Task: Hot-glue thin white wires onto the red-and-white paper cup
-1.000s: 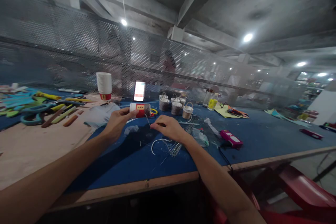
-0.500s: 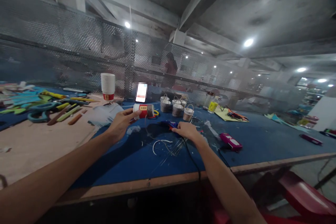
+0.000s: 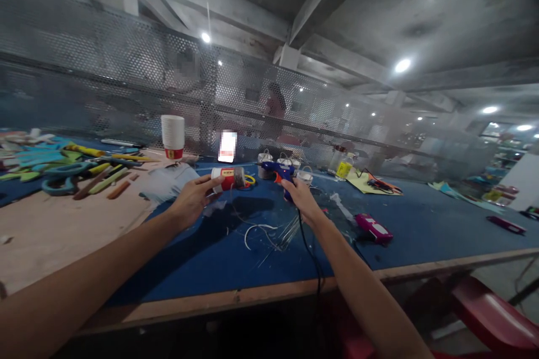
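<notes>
Head view: table [image 3: 421,219] runs wide, its wooden front edge nearest the person and a perforated mesh screen [image 3: 126,84] closing the far side. Open blue surface lies to the right, between the pink tool [image 3: 373,228] and the far right end; the left part is crowded with scissors and sticks [image 3: 67,174]. Bent wire pieces [image 3: 265,235] lie on the table between the forearms. Writing: the paper cup [image 3: 228,177] carries a red band with yellow print, too small to read; a jar [image 3: 343,168] by the screen has a yellow label, also unreadable. Left hand [image 3: 191,199]: grip closed around the paper cup, which is held on its side above the table, mouth to the right. Right hand [image 3: 301,196]: grip closed on the handle of a blue glue gun [image 3: 275,169], nozzle pointing left toward the cup, near it but apart. Black cord [image 3: 310,258] drops from the gun over the front edge. Stack of cups [image 3: 173,136] stands near the screen, small wire-handled buckets [image 3: 264,158] behind the gun.
</notes>
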Demonstrator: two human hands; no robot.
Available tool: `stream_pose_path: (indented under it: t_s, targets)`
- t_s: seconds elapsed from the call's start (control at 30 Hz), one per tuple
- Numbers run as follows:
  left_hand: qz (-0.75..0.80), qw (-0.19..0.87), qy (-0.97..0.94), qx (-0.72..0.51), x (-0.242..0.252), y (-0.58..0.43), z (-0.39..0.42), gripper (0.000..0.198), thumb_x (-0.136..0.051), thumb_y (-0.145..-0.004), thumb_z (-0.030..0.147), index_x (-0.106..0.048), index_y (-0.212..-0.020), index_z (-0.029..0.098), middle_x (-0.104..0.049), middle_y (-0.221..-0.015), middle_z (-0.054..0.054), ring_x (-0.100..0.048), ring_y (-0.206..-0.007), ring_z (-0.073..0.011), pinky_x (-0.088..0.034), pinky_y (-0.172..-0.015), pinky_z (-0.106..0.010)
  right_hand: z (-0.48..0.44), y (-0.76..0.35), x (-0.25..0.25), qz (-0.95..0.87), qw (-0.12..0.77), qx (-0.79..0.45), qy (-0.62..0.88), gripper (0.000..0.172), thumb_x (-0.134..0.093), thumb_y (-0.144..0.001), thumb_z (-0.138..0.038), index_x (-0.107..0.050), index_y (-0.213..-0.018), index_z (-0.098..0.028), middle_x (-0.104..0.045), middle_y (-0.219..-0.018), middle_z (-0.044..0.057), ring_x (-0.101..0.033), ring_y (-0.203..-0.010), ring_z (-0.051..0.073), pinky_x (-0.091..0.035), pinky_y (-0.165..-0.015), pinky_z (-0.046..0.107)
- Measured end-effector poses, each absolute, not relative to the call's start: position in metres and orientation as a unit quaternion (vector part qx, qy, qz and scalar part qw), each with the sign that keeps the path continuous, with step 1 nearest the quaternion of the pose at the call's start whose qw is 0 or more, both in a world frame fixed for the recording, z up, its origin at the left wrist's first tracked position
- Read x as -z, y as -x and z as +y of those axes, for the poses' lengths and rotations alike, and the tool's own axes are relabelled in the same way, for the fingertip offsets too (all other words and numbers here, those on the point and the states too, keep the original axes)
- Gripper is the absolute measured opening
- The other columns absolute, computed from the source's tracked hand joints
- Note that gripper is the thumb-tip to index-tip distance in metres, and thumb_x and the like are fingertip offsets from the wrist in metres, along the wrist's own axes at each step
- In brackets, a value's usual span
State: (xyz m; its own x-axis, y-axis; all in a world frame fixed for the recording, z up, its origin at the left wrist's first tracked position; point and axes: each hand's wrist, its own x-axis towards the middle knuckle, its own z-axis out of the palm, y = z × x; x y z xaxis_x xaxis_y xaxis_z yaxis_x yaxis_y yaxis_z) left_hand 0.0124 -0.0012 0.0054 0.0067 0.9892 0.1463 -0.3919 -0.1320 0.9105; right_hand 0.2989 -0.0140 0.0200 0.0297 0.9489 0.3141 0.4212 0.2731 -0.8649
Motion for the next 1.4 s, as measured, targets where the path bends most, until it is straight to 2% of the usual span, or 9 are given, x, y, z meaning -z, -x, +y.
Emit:
stream_pose_path:
  t_s: [0.07, 0.17, 0.27, 0.4, 0.53, 0.7, 0.83, 0.97, 1.4]
  targets:
    - [0.348, 0.562, -0.433, -0.613, -0.006, -0.013, -0.002, 0.031, -0.095, -0.064, 0.033, -0.079, -0.085, 0.018, -0.079, -0.100, -0.007, -0.070, -0.091, -0.0192, -0.058, -0.078, -0.028, -0.020, -0.289, -0.020, -0.613, 0.542, -0.364, 0.444, 0.041, -0.063, -0.085, -0.056, -0.058, -0.103, -0.019, -0.071, -0.090, 0.003, -0.066, -0.065, 0.015, -0.053, -0.062, 0.028]
    - [0.356, 0.557, -0.436, -0.611, -0.008, -0.014, -0.005, 0.027, -0.094, -0.065, 0.034, -0.080, -0.084, 0.020, -0.080, -0.097, -0.007, -0.071, -0.091, -0.0211, -0.058, -0.082, -0.031, -0.029, -0.275, -0.020, -0.613, 0.562, -0.394, 0.391, 0.037, -0.068, -0.082, -0.049, -0.056, -0.102, -0.020, -0.070, -0.083, 0.000, -0.063, -0.057, 0.013, -0.052, -0.060, 0.027]
    - [0.369, 0.547, -0.445, -0.606, -0.010, -0.015, -0.007, 0.024, -0.092, -0.065, 0.031, -0.079, -0.084, 0.022, -0.081, -0.096, -0.007, -0.073, -0.093, -0.0241, -0.058, -0.084, -0.034, -0.033, -0.269, -0.023, -0.618, 0.575, -0.354, 0.403, 0.029, -0.069, -0.081, -0.041, -0.056, -0.097, -0.020, -0.063, -0.069, -0.005, -0.058, -0.054, 0.012, -0.049, -0.057, 0.025]
    - [0.370, 0.543, -0.448, -0.607, -0.009, -0.015, -0.006, 0.024, -0.091, -0.066, 0.031, -0.080, -0.084, 0.021, -0.080, -0.097, -0.007, -0.073, -0.097, -0.0241, -0.057, -0.090, -0.035, -0.033, -0.267, -0.033, -0.648, 0.559, -0.290, 0.429, 0.031, -0.068, -0.087, -0.049, -0.064, -0.093, -0.018, -0.056, -0.057, -0.006, -0.055, -0.051, 0.013, -0.047, -0.057, 0.026]
    - [0.338, 0.549, -0.466, -0.606, -0.004, -0.013, -0.004, 0.029, -0.093, -0.067, 0.035, -0.082, -0.090, 0.021, -0.080, -0.103, -0.007, -0.071, -0.103, -0.0236, -0.054, -0.096, -0.035, -0.033, -0.260, -0.040, -0.694, 0.529, -0.252, 0.419, 0.030, -0.067, -0.090, -0.048, -0.070, -0.089, -0.018, -0.063, -0.056, -0.002, -0.062, -0.055, 0.015, -0.052, -0.065, 0.029]
    - [0.341, 0.533, -0.456, -0.626, -0.003, -0.012, -0.003, 0.032, -0.095, -0.064, 0.036, -0.082, -0.089, 0.020, -0.081, -0.101, -0.008, -0.072, -0.102, -0.0249, -0.056, -0.094, -0.036, -0.031, -0.250, -0.025, -0.691, 0.507, -0.230, 0.461, 0.036, -0.068, -0.090, -0.055, -0.073, -0.087, -0.019, -0.058, -0.051, -0.004, -0.058, -0.049, 0.017, -0.050, -0.059, 0.031]
    - [0.353, 0.522, -0.472, -0.616, -0.005, -0.013, -0.003, 0.034, -0.094, -0.065, 0.040, -0.083, -0.090, 0.021, -0.081, -0.101, -0.009, -0.072, -0.102, -0.0256, -0.056, -0.091, -0.035, -0.029, -0.250, -0.005, -0.722, 0.488, -0.166, 0.462, 0.037, -0.069, -0.092, -0.057, -0.076, -0.101, -0.023, -0.075, -0.077, 0.003, -0.072, -0.077, 0.025, -0.058, -0.074, 0.037]
    - [0.356, 0.509, -0.486, -0.615, -0.005, -0.015, -0.004, 0.033, -0.093, -0.066, 0.042, -0.083, -0.090, 0.022, -0.081, -0.100, -0.008, -0.071, -0.102, -0.0268, -0.055, -0.094, -0.037, -0.027, -0.252, 0.003, -0.753, 0.455, -0.074, 0.469, 0.034, -0.069, -0.095, -0.050, -0.074, -0.118, -0.025, -0.080, -0.102, 0.007, -0.074, -0.104, 0.031, -0.057, -0.094, 0.043]
    - [0.367, 0.496, -0.489, -0.617, -0.007, -0.017, -0.007, 0.030, -0.093, -0.067, 0.040, -0.085, -0.089, 0.021, -0.082, -0.097, -0.008, -0.072, -0.097, -0.0255, -0.054, -0.095, -0.036, -0.035, -0.251, -0.007, -0.770, 0.358, 0.010, 0.528, 0.032, -0.064, -0.101, -0.048, -0.072, -0.119, -0.023, -0.080, -0.104, 0.009, -0.075, -0.108, 0.032, -0.055, -0.094, 0.039]
